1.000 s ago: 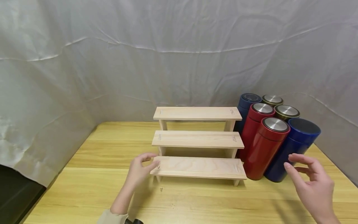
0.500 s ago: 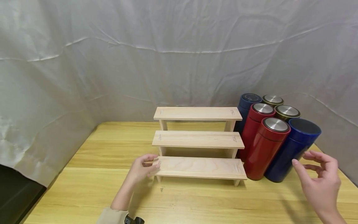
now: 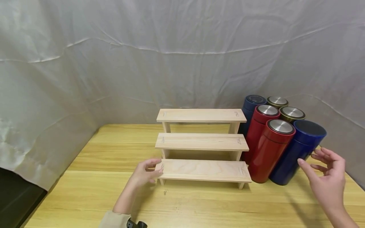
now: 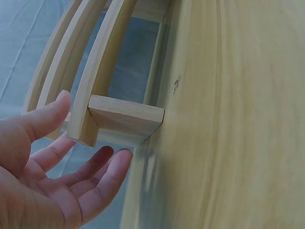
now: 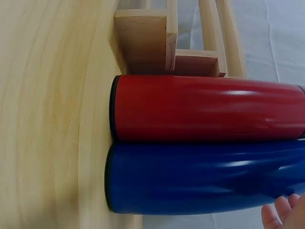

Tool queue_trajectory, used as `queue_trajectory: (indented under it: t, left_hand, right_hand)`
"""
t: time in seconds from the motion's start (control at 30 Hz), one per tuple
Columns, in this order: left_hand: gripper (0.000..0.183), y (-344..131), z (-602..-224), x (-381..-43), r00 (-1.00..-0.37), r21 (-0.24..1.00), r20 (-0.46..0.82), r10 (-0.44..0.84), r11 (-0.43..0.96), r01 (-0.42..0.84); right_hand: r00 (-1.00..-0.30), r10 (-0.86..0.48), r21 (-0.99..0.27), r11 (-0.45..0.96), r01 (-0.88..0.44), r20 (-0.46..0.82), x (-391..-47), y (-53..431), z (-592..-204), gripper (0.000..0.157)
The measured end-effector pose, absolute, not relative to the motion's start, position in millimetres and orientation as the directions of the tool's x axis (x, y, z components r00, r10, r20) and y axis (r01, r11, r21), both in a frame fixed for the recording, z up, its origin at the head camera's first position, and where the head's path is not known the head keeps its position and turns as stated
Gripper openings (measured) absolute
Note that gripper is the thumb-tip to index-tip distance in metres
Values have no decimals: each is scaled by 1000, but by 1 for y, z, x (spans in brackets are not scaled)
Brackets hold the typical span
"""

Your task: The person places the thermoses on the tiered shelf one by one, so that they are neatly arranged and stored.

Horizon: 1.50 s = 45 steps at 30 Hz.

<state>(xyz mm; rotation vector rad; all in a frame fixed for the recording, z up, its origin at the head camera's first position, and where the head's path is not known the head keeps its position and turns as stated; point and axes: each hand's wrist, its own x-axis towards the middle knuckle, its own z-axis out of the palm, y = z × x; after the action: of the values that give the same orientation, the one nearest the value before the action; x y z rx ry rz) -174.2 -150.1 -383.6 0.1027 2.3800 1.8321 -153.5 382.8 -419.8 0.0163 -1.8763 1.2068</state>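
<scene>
Both hands are spread and hold nothing: the left hand (image 3: pixel 145 173) touches the left end of the wooden step rack's (image 3: pixel 203 144) lowest shelf, while the right hand (image 3: pixel 328 177) hovers just right of the upright blue flask (image 3: pixel 296 152), nearest it, on the tabletop (image 3: pixel 85 196).

the three-tier shelf (image 3: pixel 201 142) is pale unfinished wood, matt with faint grain. the table (image 3: pixel 94 190) is yellower wood, smooth with a slight sheen. the red flask (image 3: pixel 268 152) and blue flask (image 3: pixel 295 155) have glossy coated bodies; brushed-metal lids (image 3: pixel 281 126). the backdrop (image 3: pixel 114 63) is creased grey cloth.
</scene>
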Motion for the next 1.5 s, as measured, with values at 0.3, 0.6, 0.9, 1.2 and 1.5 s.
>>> queue_trajectory:
  t: [0.3, 0.6, 0.9, 1.2, 1.5]
  left_hand:
    - [47, -152, -387, -175, -982, 974, -64, 178, 224, -23]
    - [50, -150, -391, -177, -969, 987, -68, 239, 157, -30]
    - [52, -150, -392, -177, -961, 992, -86, 261, 108, -59]
    - [51, -149, -392, -177, -958, 995, -84, 276, 67, -68]
    - [52, -151, -393, -177, -957, 995, -97, 274, 47, -87]
  right_hand:
    - [-717, 444, -843, 297, -448, 537, -156, 373, -406, 77]
    - [-790, 410, -890, 192, -413, 456, -182, 395, -429, 85]
    - [-804, 392, -893, 135, -430, 447, -185, 399, -432, 81]
    - [-767, 464, -881, 381, -280, 444, -158, 369, -394, 73]
    - [-756, 480, -889, 343, -305, 445, -134, 338, -366, 69]
